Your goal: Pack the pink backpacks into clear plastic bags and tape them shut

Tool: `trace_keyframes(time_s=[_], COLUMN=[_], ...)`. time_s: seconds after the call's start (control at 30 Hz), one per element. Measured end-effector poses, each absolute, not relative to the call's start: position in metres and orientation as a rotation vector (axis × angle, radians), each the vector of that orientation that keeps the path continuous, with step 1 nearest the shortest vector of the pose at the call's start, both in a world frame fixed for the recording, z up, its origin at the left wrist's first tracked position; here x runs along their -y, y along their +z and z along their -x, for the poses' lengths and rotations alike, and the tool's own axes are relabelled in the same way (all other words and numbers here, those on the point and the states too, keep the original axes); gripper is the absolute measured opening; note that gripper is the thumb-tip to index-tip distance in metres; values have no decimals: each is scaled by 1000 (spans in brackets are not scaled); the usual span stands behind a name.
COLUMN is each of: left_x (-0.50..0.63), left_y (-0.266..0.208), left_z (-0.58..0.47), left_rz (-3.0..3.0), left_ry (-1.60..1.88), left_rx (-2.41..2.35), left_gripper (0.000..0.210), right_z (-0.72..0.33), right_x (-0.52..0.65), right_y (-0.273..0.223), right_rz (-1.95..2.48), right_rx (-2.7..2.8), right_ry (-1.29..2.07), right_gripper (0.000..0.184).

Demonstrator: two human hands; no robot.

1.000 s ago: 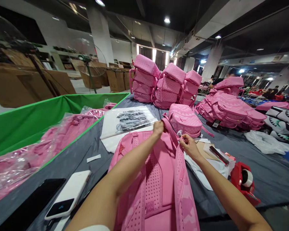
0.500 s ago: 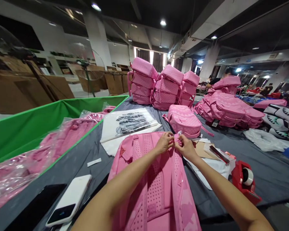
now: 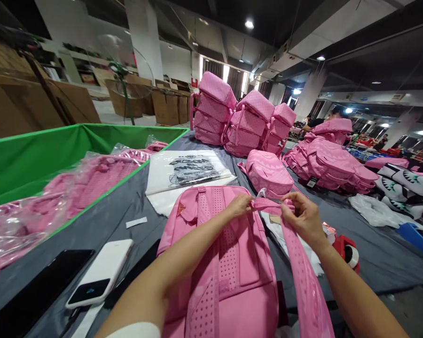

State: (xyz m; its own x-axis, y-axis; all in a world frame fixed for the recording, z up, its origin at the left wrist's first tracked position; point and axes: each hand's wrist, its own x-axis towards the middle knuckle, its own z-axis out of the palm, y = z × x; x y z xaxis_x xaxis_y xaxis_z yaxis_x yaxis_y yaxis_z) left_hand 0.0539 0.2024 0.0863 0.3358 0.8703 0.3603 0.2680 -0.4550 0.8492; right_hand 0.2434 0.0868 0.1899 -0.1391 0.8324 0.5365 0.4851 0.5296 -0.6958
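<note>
The pink backpack (image 3: pixel 229 253) lies back side up at the near edge of the grey worktop (image 3: pixel 127 206). The left hand (image 3: pixel 240 204) pinches the top end of the shoulder strap (image 3: pixel 296 253), and the right hand (image 3: pixel 301 217) is closed around the same strap, just beside it. A white phone (image 3: pixel 100 272) rests near the left edge.

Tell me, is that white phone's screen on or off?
On. The white phone lies flat on the grey table, and its dark screen shows a small blue icon.
</note>
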Motion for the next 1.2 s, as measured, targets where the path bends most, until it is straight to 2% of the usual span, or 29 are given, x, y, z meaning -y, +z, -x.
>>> trace_keyframes(time_s=[0.1, 0.23, 0.4, 0.5, 0.6, 0.7, 0.77, 0.9, 0.97, 1.07, 1.13, 1.2], left_x=[-152, -121, -157, -161, -136, -96, -67, -22, -14, -32, -67, -114], left_y=[104, 122, 125, 118, 106, 84, 69, 52, 54, 66, 75, 80], left_z=[-44, -58, -65, -49, -37, -38, -42, -38, -23, 18, 51, 82], left_rz=[-2154, -2317, -2226, -2187, -2062, -1776, -1481, -1267, -1369, -1395, -1453, -1644], left_ry=[1288, 1592, 1464, 1498, 1475, 1381, 1244, 1080, 964, 733, 854, 1155], left_rx=[-1011, -865, -732, -958, -1186, -1152, -1074, -1000, -980, -1067, -1333, -1780], left_gripper=[15, 39, 26, 19, 20, 24, 18, 14, 22, 41, 47, 47], right_z=[-253, -237, -221, -227, -223, -201, -181, -149, -145, -150, -153, -154], right_x=[-101, -106, -108, -123, -154, -197, -224, -260, -270, -284, -290, -292], right_y=[193, 206, 234, 240, 234, 217, 198, 151, 129, 102, 86, 73], right_rz=[1190, 1104, 956, 887, 848, 922, 1049, 1235, 1223, 1252, 1267, 1207], right_rx=[1817, 1890, 2040, 2108, 2184, 2263, 2359, 2657, 2759, 2715, 2647, 2601], right_ry=[565, 602, 640, 705, 541, 242, 84, -15, 23, 161, 242, 259], right_gripper=[36, 45, 48, 50, 43, 34, 29, 28, 34, 60, 73, 69])
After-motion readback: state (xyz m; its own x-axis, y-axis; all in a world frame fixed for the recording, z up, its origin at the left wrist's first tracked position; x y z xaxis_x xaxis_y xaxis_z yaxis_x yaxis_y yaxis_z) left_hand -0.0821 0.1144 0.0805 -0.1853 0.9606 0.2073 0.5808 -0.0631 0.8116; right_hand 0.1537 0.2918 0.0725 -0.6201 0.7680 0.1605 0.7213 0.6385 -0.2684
